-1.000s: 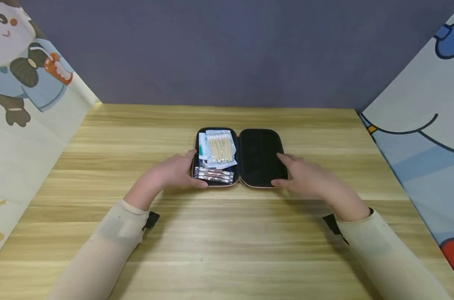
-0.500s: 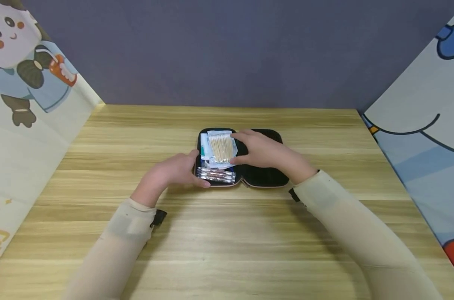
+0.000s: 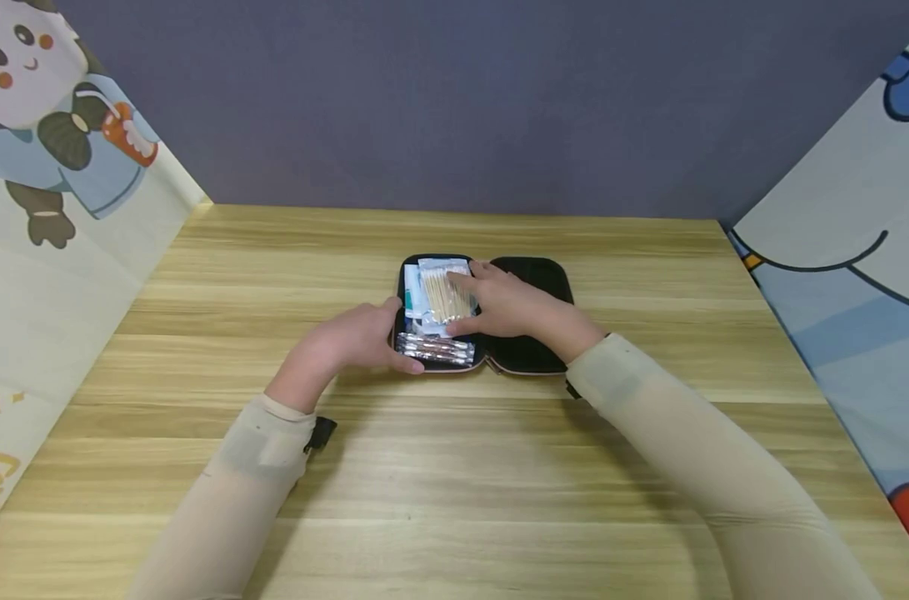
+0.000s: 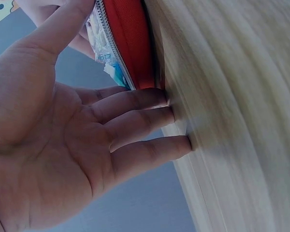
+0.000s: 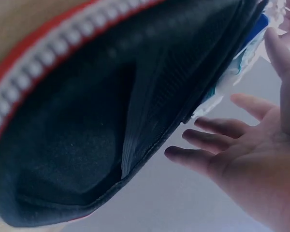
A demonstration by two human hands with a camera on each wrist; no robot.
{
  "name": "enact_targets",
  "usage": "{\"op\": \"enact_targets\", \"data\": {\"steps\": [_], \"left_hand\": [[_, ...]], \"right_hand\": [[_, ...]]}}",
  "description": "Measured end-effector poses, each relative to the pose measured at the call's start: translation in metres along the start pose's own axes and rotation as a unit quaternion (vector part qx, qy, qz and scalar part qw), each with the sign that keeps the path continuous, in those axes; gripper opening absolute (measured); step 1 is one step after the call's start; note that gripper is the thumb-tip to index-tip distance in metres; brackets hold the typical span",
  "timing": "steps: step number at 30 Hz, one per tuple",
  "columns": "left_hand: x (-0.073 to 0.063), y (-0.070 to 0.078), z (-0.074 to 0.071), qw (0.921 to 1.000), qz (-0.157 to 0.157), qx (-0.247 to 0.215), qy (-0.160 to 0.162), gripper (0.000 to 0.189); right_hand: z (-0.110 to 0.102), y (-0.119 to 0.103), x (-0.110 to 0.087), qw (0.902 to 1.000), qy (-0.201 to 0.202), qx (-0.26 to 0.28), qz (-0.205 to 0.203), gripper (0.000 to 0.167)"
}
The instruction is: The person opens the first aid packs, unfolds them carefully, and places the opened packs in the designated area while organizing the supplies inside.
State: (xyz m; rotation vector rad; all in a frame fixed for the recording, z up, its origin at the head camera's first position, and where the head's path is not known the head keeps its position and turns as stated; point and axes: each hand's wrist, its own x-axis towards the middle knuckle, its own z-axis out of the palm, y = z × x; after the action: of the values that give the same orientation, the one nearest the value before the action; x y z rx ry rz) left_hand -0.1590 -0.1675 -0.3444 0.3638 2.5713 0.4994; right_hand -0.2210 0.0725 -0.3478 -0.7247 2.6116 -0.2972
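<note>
A small zippered case [image 3: 532,271] lies unfolded on the table, black inside, its red side [image 4: 135,48] showing in the left wrist view. Its left half holds a clear pack of cotton swabs [image 3: 437,298] over pale flat packets [image 3: 412,292], with shiny wrapped sticks [image 3: 435,349] in front. My left hand [image 3: 355,337] rests at the case's left side, thumb at the near corner; the other fingers reach straight to the table. Reaching across the right half, my right hand [image 3: 508,304] has spread fingers at the swab pack's right side, thumb near its lower edge.
The wooden table [image 3: 454,483] runs back to a dark grey-blue wall [image 3: 454,108]. Cartoon-printed panels stand at the left [image 3: 42,275] and right [image 3: 836,333]. In the right wrist view, the case's toothed zipper [image 5: 48,58] crosses the upper left.
My right hand has left the case's right edge and moved left over the right half to the cotton swab pack. My left hand has stayed at the left side.
</note>
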Motion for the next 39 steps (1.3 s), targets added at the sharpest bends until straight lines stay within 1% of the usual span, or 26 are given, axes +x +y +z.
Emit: {"op": "enact_targets", "data": {"steps": [4, 7, 16, 20, 22, 24, 26, 28, 32, 34, 36, 39], "left_hand": [[0.0, 0.0, 0.0, 1.0, 0.0, 0.003, 0.001, 0.125], [0.0, -0.001, -0.001, 1.0, -0.003, -0.001, -0.001, 0.126], [0.0, -0.004, 0.0, 0.9999, -0.004, -0.013, -0.003, 0.124], [0.001, -0.004, 0.0, 1.0, -0.001, -0.003, 0.0, 0.122], [0.001, -0.004, 0.0, 1.0, 0.001, 0.002, 0.002, 0.121], [0.001, -0.003, 0.0, 1.0, 0.002, 0.005, 0.002, 0.121], [0.001, -0.002, 0.0, 1.0, 0.003, 0.007, 0.002, 0.121], [0.002, -0.001, -0.001, 1.0, 0.003, 0.009, 0.002, 0.122], [0.002, 0.001, -0.001, 0.9999, 0.002, 0.016, 0.002, 0.123], [0.003, 0.001, -0.001, 0.9999, -0.001, 0.017, 0.001, 0.123], [0.003, 0.001, 0.0, 0.9998, -0.003, 0.019, 0.0, 0.124], [0.003, 0.001, 0.0, 0.9998, -0.005, 0.019, 0.0, 0.125]], "right_hand": [[0.0, 0.0, 0.001, 0.9999, -0.008, -0.006, -0.007, 0.091], [0.0, -0.001, 0.001, 0.9998, -0.005, -0.009, -0.016, 0.085], [-0.001, -0.005, -0.003, 0.9969, 0.056, -0.015, -0.053, 0.06], [-0.001, -0.004, -0.004, 0.9956, 0.081, 0.003, -0.047, 0.048], [0.0, -0.004, -0.003, 0.9946, 0.097, 0.008, -0.037, 0.04], [0.0, -0.003, -0.002, 0.9938, 0.107, 0.019, -0.024, 0.037], [0.001, -0.003, 0.0, 0.9936, 0.107, 0.036, -0.003, 0.037], [0.001, -0.002, 0.002, 0.9931, 0.1, 0.058, 0.02, 0.043], [0.001, -0.002, 0.006, 0.9892, 0.08, 0.105, 0.064, 0.068], [0.0, -0.003, 0.007, 0.9867, 0.073, 0.123, 0.078, 0.075], [-0.002, -0.004, 0.007, 0.9837, 0.075, 0.14, 0.084, 0.076], [-0.004, -0.003, 0.005, 0.978, 0.092, 0.169, 0.08, 0.065]]}}
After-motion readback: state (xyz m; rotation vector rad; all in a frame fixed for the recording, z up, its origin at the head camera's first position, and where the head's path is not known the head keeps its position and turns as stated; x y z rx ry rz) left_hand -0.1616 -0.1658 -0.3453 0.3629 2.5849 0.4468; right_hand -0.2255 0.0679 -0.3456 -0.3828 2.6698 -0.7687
